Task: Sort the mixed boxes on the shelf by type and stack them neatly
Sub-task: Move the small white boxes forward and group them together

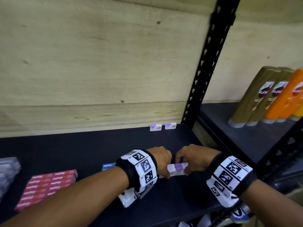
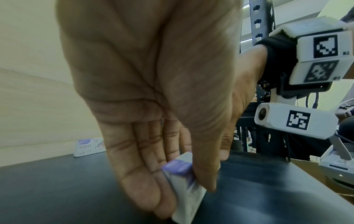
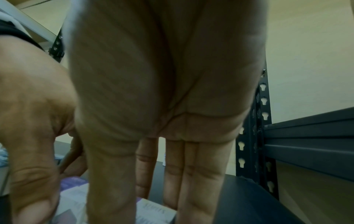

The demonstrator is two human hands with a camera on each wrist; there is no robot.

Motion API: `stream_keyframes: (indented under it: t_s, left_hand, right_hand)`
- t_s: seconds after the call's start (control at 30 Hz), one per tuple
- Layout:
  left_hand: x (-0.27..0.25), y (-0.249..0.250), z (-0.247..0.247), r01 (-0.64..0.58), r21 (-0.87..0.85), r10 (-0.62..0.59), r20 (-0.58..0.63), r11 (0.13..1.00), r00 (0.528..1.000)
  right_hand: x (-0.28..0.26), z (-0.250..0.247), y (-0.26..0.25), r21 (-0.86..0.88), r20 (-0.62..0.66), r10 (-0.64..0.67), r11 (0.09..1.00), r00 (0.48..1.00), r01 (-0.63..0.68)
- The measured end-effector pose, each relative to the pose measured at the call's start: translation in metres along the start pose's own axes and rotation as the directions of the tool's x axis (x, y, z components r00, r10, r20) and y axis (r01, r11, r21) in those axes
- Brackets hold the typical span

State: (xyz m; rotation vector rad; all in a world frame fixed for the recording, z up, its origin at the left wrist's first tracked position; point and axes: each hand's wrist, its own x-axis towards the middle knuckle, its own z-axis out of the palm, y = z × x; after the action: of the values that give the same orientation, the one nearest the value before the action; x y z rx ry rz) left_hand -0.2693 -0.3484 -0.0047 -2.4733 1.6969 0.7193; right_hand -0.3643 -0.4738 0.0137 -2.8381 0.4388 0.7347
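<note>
On black shelf [image 1: 91, 149]: both hands' grip squeezes white-purple staple boxes [image 1: 177, 168].

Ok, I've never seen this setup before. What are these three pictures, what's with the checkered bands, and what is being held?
No machine here: a person works with bare hands, wearing wrist bands with printed marker squares. The wide picture comes from a head camera; the other two come from wrist cameras looking along each palm. The left hand and right hand together grip a row of white-and-purple staple boxes on the black shelf. Two more such boxes stand by the back wall, red staple boxes lie stacked left, and shampoo bottles stand on the next shelf.
</note>
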Motion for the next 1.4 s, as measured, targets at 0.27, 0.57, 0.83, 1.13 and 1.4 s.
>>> stream_keyframes:
  t_s: [0.27,0.57,0.83,1.13,1.4]
  left_hand:
    - [0.004,-0.019,-0.022,0.047,-0.011,-0.047,0.002,0.999,0.999]
    - [0.042,-0.056,-0.072,0.105,-0.006,-0.104,-0.161,0.994,0.981]
    - [0.095,-0.091,-0.079,0.205,0.163,-0.168,-0.215,0.965,0.962]
    - [0.111,-0.101,-0.078,0.195,0.129,-0.168,-0.196,0.972,0.966]
    - [0.08,-0.085,-0.071,0.146,0.053,-0.138,-0.146,0.988,0.98]
  right_hand:
    - [-0.002,-0.043,0.009,0.014,0.026,0.04,0.999,0.999,-0.04]
    - [0.064,-0.081,0.051,0.076,-0.142,0.154,0.987,0.978,-0.144]
    - [0.132,-0.078,0.065,-0.011,-0.3,0.146,0.988,0.943,-0.157]
    - [0.155,-0.077,0.06,-0.071,-0.286,0.159,0.98,0.945,-0.186]
    - [0.117,-0.079,0.046,-0.028,-0.156,0.154,0.987,0.976,-0.16]
